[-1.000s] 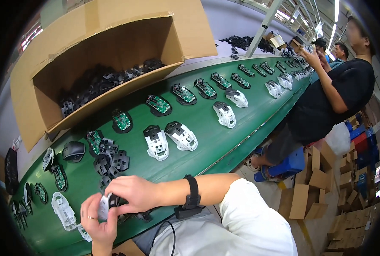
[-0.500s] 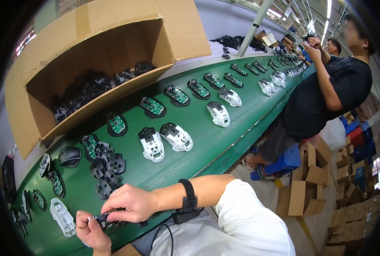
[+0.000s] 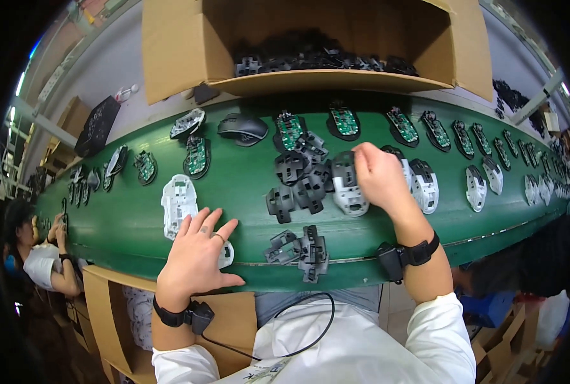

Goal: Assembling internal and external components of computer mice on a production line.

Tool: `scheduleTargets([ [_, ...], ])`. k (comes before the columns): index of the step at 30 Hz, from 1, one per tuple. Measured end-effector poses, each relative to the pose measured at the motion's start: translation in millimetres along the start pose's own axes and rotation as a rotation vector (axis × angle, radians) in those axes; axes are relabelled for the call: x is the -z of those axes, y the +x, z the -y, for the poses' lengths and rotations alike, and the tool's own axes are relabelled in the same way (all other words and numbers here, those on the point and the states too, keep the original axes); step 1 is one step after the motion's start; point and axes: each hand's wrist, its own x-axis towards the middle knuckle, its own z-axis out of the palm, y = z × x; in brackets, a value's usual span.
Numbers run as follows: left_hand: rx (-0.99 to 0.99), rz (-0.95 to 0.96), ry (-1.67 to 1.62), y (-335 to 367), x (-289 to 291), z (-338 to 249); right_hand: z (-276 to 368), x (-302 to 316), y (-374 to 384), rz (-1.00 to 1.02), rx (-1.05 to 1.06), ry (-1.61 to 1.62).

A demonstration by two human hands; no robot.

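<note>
The hands have separated: the left hand (image 3: 198, 253) now lies flat with wide fingers on a white shell (image 3: 224, 254), while the right hand (image 3: 378, 176) pinches another shell (image 3: 348, 185) on the belt (image 3: 234, 185).

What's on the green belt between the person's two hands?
In the head view, between the left hand and right hand lie loose black plastic parts, with another small black cluster at the belt's near edge.

Hands apart: right hand (image 3: 376, 176) now on white shell (image 3: 348, 195)
</note>
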Motion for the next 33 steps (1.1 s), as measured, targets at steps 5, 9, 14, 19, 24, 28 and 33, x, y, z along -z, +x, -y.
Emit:
scheduleTargets([
  [5, 0.138, 0.065, 0.0, 8, -8, 14, -2, 3, 1, -0.128, 0.195, -0.183],
  [9, 0.07, -0.267, -0.135, 18, -23, 20, 36, -6, -16, 0.038, 0.482, -0.266],
  [14, 0.02, -0.417, -0.169, 28, -35, 24, 70, -23, -21, 0.242, 0.504, -0.476],
  [19, 0.217, -0.206, -0.109, 23, -44, 50, 73, -28, -35, 0.562, 0.497, -0.295],
  [24, 0.415, -0.188, -0.102, 18, -44, 70, 89, -30, -65, 0.561, 0.563, -0.205],
  [28, 0.426, -0.247, -0.127, 34, -41, 65, 91, -49, -72, 0.448, 0.591, -0.109],
  [33, 0.565, -0.448, -0.09, 11, -60, 130, 142, -141, -56, 0.323, 0.661, 0.169],
])
